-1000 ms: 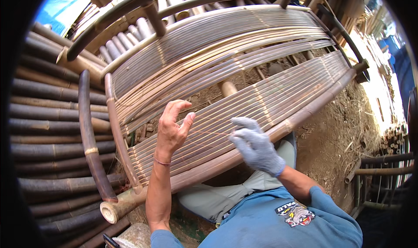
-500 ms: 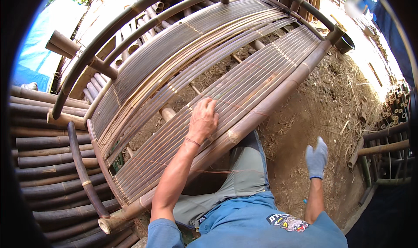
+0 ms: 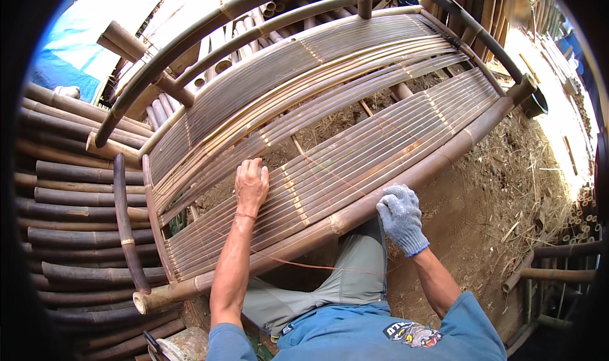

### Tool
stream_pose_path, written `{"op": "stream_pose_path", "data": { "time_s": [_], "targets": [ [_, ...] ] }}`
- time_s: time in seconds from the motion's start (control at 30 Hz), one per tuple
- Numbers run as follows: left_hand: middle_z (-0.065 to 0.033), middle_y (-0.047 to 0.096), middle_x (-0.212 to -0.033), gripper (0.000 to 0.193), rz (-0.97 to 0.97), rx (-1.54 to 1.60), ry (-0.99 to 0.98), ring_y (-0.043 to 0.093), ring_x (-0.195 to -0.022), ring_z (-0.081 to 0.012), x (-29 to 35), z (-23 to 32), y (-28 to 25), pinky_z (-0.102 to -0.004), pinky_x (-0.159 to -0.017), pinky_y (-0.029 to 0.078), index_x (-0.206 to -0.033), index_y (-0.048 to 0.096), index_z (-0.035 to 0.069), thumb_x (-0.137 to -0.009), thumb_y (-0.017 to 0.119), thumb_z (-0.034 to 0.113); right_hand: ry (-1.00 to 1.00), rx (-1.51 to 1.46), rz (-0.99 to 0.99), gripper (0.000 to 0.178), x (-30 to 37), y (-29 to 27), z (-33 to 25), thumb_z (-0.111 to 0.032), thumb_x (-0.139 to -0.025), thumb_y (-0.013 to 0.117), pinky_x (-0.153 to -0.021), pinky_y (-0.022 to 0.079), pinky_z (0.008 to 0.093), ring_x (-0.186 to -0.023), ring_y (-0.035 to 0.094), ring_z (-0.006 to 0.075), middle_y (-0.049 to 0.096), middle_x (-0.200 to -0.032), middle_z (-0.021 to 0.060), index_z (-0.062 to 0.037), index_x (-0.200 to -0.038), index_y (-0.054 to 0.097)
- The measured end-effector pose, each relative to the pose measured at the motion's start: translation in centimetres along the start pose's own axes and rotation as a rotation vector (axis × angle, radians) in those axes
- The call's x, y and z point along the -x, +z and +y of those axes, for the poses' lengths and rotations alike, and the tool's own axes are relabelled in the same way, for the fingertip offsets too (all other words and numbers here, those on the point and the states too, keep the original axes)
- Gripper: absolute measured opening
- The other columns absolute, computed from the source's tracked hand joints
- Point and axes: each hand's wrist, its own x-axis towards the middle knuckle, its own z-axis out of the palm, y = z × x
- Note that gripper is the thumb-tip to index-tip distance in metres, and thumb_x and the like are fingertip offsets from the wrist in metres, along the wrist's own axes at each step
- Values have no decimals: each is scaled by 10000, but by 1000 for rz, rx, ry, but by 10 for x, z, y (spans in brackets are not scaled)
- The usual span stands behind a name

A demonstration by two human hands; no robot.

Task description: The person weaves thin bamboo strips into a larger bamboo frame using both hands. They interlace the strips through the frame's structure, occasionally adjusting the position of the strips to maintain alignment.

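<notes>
A bamboo bench (image 3: pixel 330 170) with a curved back stretches across the view. Its front seat slats (image 3: pixel 355 164) lie side by side, with a long gap behind them. At the inner edge of these slats, my bare left hand (image 3: pixel 252 182) has its fingers curled over; the fingertips are partly hidden. In a grey glove, my right hand (image 3: pixel 401 214) is closed against the thick front rail (image 3: pixel 333 221); what it may hold is hidden. Thin reddish string (image 3: pixel 304 266) loops from the slats down across my lap, and more strands lie over the slats.
Dark bamboo poles (image 3: pixel 89 237) are stacked at the left. Beyond the bench lie more cut poles and a blue tarp (image 3: pixel 66 59). A black bucket (image 3: pixel 536 102) stands past the right end. Bare soil with straw (image 3: pixel 482 190) is at the right, and a pale bucket (image 3: pixel 181 345) sits lower left.
My right hand has come from the right over to the front rail, its fingers now closed. My left hand has shifted left along the slats, toward the gap. The view has moved slightly.
</notes>
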Motion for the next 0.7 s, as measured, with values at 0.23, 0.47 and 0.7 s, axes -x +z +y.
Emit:
{"op": "stream_pose_path", "data": {
  "time_s": [0.23,0.47,0.7],
  "targets": [
    [-236,690,-1055,443,-430,138,-197,639,-1026,-424,-32,47,43,-529,-897,482,-1060,691,57,-1035,406,395,97,115,-24,695,-73,18,-49,-382,-812,769,-957,464,502,-1148,554,412,572,-1157,227,15,-1319,509],
    [-216,717,-997,466,-551,129,-247,660,-1008,-415,-25,53,34,-550,-903,411,-982,694,79,-1035,378,417,352,85,-452,488,-52,35,-86,-402,-899,663,-688,561,515,-884,679,396,615,-1025,232,-34,-1201,552],
    [-176,678,-1224,478,-818,152,-293,601,-1177,-431,-44,49,33,-613,-977,360,-1284,594,163,-1046,332,484,96,-238,-654,257,-100,16,-59,-247,-970,512,-797,525,498,-893,654,394,663,-927,186,-33,-904,637]
  ]
}}
